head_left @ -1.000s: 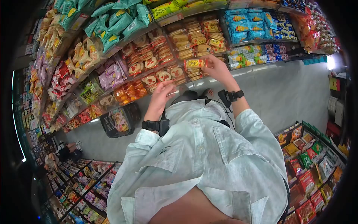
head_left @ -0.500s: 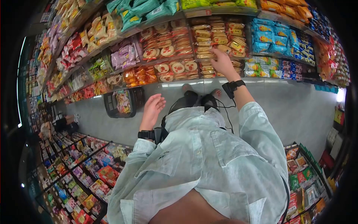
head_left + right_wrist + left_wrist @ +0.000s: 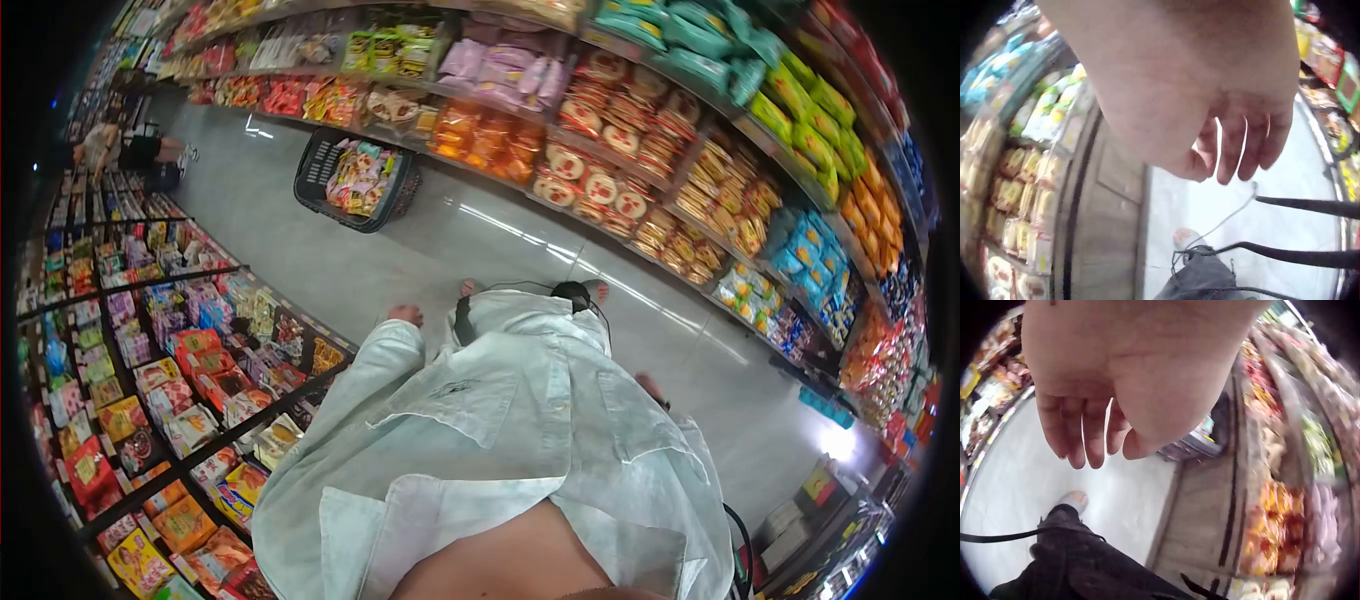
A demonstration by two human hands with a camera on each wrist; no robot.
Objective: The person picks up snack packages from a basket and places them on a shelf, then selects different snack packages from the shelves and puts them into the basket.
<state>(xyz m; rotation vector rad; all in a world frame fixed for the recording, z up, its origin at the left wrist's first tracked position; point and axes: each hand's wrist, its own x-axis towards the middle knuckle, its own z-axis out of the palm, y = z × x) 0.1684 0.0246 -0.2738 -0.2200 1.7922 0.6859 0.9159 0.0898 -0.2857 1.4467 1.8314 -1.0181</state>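
My left hand (image 3: 1129, 375) hangs low with loose fingers and nothing in it, above the grey floor. In the head view it shows just past the left sleeve (image 3: 385, 350). My right hand (image 3: 1197, 87) also hangs loosely at my side, its fingers relaxed and holding nothing. Only a small part of it shows beyond the shirt in the head view. A black shopping basket (image 3: 318, 165) with several snack packets (image 3: 360, 178) inside stands on the floor, ahead and to the left, nearest the left hand.
Bins of wrapped biscuits (image 3: 730, 190), round crackers (image 3: 600, 190) and orange packets (image 3: 485, 140) line the shelf ahead. Another packed display (image 3: 200, 350) stands at the left. A person (image 3: 105, 145) is far off at the upper left. Black cables (image 3: 1291, 253) hang near my legs.
My right hand held a red-and-yellow packet at the shelf, then reached over the biscuits empty; now it hangs low. The left hand has dropped too. The view has swung left towards the basket.
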